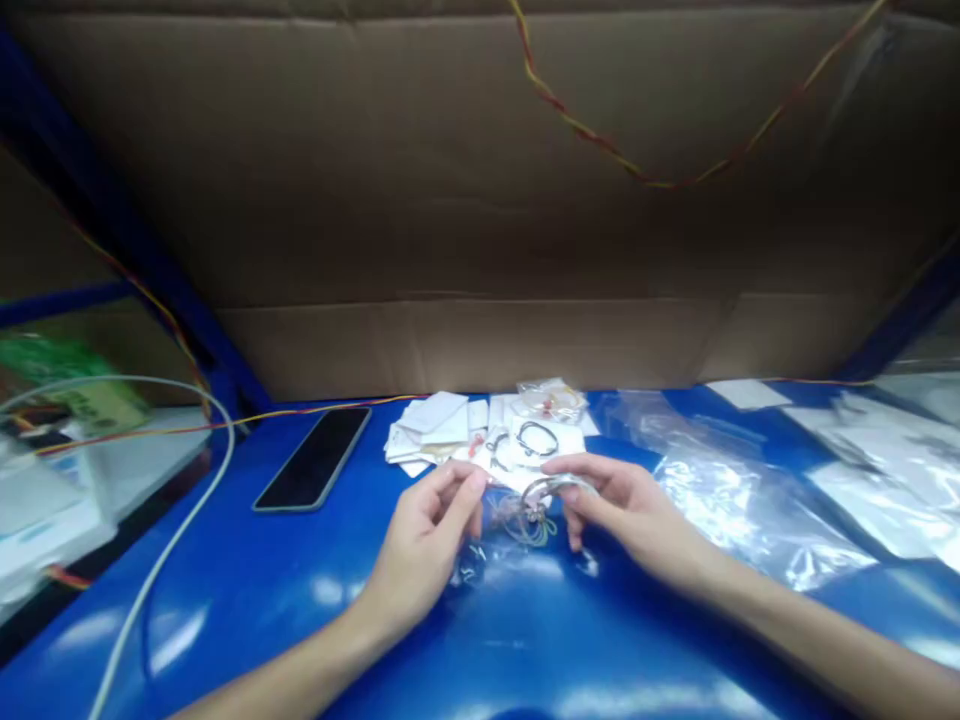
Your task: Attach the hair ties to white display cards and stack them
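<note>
My right hand (637, 505) pinches a thin, curved bracelet (546, 484) between thumb and fingers. Below it, a bunch of pale looped cords with small beads or charms (531, 522) hangs or lies between my hands; blur hides whether it is joined to the bracelet. My left hand (431, 535) is closed, thumb against the fingers, just left of these cords. What it pinches, if anything, is too small to make out. Right behind my hands, a dark round bracelet (537, 438) lies on white cards, with a reddish piece (476, 445) to its left.
A black phone (313, 460) lies left on the blue table (300, 590). White paper slips (431, 425) and a small clear bag (553, 400) are at the back. Clear plastic bags (750, 510) spread rightward. A white cable (176, 540) curves at left; cardboard (480, 200) stands behind.
</note>
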The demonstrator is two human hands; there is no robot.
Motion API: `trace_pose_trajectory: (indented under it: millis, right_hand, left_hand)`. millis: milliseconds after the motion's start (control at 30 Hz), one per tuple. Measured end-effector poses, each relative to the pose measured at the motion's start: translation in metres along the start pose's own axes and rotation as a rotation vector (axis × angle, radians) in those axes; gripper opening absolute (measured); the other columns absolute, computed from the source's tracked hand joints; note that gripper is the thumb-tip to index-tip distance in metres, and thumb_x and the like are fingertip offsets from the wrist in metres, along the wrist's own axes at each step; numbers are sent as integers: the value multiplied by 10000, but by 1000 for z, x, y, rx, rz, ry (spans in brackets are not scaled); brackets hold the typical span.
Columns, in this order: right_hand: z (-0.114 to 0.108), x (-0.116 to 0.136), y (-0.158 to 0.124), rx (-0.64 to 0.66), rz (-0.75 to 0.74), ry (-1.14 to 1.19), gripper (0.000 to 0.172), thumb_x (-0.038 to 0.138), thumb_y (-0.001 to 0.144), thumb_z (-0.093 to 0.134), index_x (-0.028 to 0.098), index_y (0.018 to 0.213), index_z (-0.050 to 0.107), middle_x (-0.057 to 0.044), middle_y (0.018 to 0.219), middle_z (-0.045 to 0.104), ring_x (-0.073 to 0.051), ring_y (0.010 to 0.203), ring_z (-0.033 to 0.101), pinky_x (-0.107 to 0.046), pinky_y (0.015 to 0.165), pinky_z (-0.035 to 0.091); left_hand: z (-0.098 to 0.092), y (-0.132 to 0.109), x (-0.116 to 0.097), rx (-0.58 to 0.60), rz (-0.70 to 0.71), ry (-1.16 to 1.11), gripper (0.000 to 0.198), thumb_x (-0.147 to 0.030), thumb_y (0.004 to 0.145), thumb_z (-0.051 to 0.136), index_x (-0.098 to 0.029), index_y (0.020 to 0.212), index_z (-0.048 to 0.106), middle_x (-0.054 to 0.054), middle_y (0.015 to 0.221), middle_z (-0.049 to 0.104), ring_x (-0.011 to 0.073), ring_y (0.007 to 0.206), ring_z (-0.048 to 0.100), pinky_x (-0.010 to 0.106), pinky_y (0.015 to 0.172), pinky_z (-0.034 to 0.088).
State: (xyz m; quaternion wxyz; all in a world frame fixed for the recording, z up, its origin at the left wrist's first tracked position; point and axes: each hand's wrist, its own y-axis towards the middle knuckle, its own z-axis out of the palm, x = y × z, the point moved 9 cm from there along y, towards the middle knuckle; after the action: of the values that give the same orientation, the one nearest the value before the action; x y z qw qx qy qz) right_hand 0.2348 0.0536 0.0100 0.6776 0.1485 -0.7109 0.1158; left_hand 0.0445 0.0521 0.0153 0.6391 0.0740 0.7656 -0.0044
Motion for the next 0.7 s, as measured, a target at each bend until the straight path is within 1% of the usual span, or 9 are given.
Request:
trace_pose_trajectory:
  millis: [33,100,167,200,267,367,533,633,700]
  right_hand:
    - [1,1,0,10,-9,-12,315,422,980,640,165,1156,685,28,651,641,-143,599,611,-286,642,483]
    - [5,3,0,50,-22,-17,320,466,1000,603,161,986,702,11,682,653,-144,614,614,-291,655,490]
    - [9,3,-1,86,-27,-21,399,501,1014,573,165,825,677,-2,701,660,-144,623,632,-291,668,499]
    - [11,1,-1,103,-22,-20,430,516,1018,561,167,789,663,-10,715,671,-146,625,643,-289,668,503]
    - [14,-3,-2,127,-1,-18,463,543,1019,549,165,778,665,-27,733,699,-147,619,653,-282,652,506]
    - [15,-8,-3,137,17,-4,471,567,1008,556,158,815,686,-44,741,725,-143,604,645,-269,626,507]
    - [16,-11,-2,151,45,18,466,600,1001,547,159,929,682,-22,650,703,-138,525,604,-263,579,488]
    - [17,-7,-4,157,36,-46,486,601,1020,503,170,856,657,-9,595,677,-138,519,574,-261,590,467]
    - [19,-2,-6,166,23,-107,514,592,1033,481,172,787,646,8,543,631,-129,505,525,-256,591,439]
  left_hand:
    - [0,0,1,0,-8,0,328,-500,957,605,-184,899,667,-57,573,529,96,461,416,178,413,314]
    - [0,1,3,1,-19,0,333,-508,960,598,-188,891,659,-59,578,532,94,446,405,181,403,305]
    - [0,1,3,-3,-17,2,343,-518,956,598,-191,868,648,-60,572,531,94,438,401,184,400,309]
    - [0,1,3,-3,-12,5,347,-522,952,601,-191,857,644,-60,569,534,95,439,405,186,405,317]
    - [1,2,2,7,-3,9,347,-516,950,605,-191,835,641,-58,564,534,97,447,414,186,414,328]
    - [4,1,2,37,-5,21,327,-498,964,594,-193,866,655,-57,575,531,97,461,412,180,418,318]
    - [8,1,4,81,-15,48,335,-495,976,570,-192,851,640,-54,577,527,95,450,384,193,413,284]
    - [10,1,2,106,13,76,342,-474,984,563,-186,811,628,-48,577,530,105,487,417,205,461,316]
    - [13,0,0,134,30,95,351,-457,994,552,-183,786,619,-44,585,536,111,518,439,215,507,346]
